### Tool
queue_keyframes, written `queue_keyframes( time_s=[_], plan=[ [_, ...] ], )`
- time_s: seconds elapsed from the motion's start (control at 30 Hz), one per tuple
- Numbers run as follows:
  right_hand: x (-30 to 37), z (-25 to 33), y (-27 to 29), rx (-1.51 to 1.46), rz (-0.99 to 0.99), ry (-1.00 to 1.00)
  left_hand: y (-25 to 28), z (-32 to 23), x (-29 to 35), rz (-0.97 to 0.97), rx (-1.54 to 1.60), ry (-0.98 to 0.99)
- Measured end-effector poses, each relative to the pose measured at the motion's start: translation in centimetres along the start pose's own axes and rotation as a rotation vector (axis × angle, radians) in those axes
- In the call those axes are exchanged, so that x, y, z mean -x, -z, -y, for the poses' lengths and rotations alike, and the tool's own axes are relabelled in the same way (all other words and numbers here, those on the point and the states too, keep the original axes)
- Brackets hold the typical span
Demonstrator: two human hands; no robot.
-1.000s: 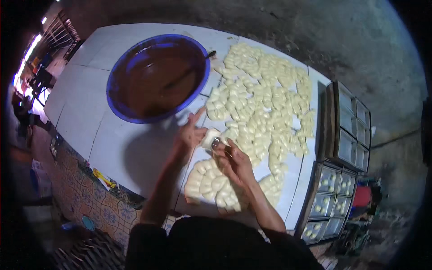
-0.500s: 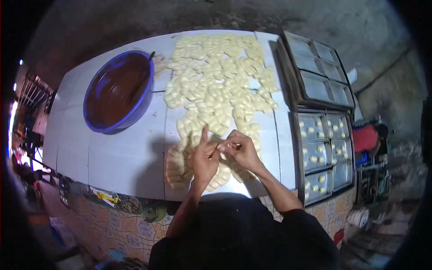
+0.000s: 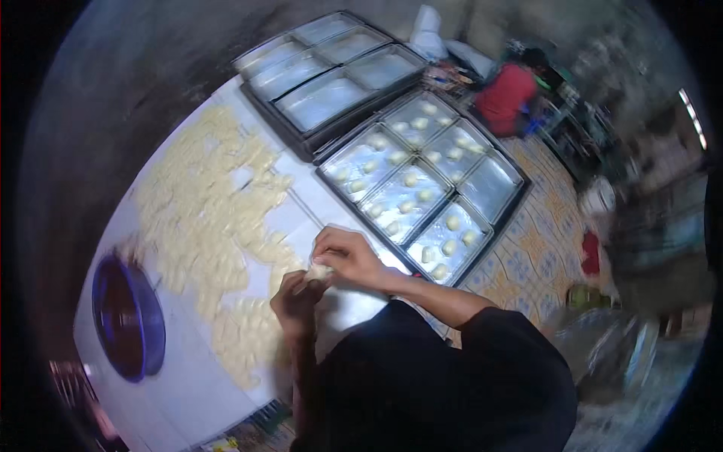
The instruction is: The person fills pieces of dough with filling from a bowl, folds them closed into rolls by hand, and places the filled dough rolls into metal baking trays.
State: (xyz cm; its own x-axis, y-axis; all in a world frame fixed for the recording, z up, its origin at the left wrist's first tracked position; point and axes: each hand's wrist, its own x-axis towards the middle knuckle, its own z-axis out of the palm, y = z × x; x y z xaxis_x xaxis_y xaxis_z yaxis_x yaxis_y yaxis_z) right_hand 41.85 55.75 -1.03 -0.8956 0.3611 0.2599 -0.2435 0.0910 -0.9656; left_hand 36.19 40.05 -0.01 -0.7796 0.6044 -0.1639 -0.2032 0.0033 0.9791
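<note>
Above the near side of the white table (image 3: 188, 395), my two hands meet around a small pale dough piece (image 3: 319, 272). My left hand (image 3: 295, 303) has its fingers curled about it from below. From the right, my right hand (image 3: 352, 260) pinches its upper side with thumb and fingers. Left of my hands, a wide spread of flattened, pale dough pieces (image 3: 199, 192) covers much of the table, blurred here. To the right lies a dark-framed set of metal pans (image 3: 473, 224), with small dough balls (image 3: 452, 224) spaced out in most of them.
A second set of metal pans (image 3: 320, 96), holding no dough, stands behind the first. At the left sits a blue bowl (image 3: 153, 331) of brown filling. A person in a red shirt (image 3: 506, 98) is at the far right, beyond the pans. Patterned tiles (image 3: 556, 207) cover the floor.
The view has swung right, bringing the pans nearer the middle and the bowl to the lower left. My hands, together in both frames, are now closed around the dough nearer the pans.
</note>
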Motion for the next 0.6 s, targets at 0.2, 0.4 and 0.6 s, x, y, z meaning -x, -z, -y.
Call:
queue_keyframes(
  time_s=[0.2,0.4,0.6],
  plan=[
    [4.4,0.0,8.5,0.293,-0.071,0.338,-7.4,4.3,-3.0,0.186,0.252,0.093],
    [8.7,0.5,14.1,0.041,-0.393,-0.226,-16.5,4.0,-3.2,0.285,-0.094,-0.158],
    [12.8,0.0,22.6,0.020,0.251,-0.291,-20.2,2.8,-2.5,0.539,-0.549,-0.531]
  ],
)
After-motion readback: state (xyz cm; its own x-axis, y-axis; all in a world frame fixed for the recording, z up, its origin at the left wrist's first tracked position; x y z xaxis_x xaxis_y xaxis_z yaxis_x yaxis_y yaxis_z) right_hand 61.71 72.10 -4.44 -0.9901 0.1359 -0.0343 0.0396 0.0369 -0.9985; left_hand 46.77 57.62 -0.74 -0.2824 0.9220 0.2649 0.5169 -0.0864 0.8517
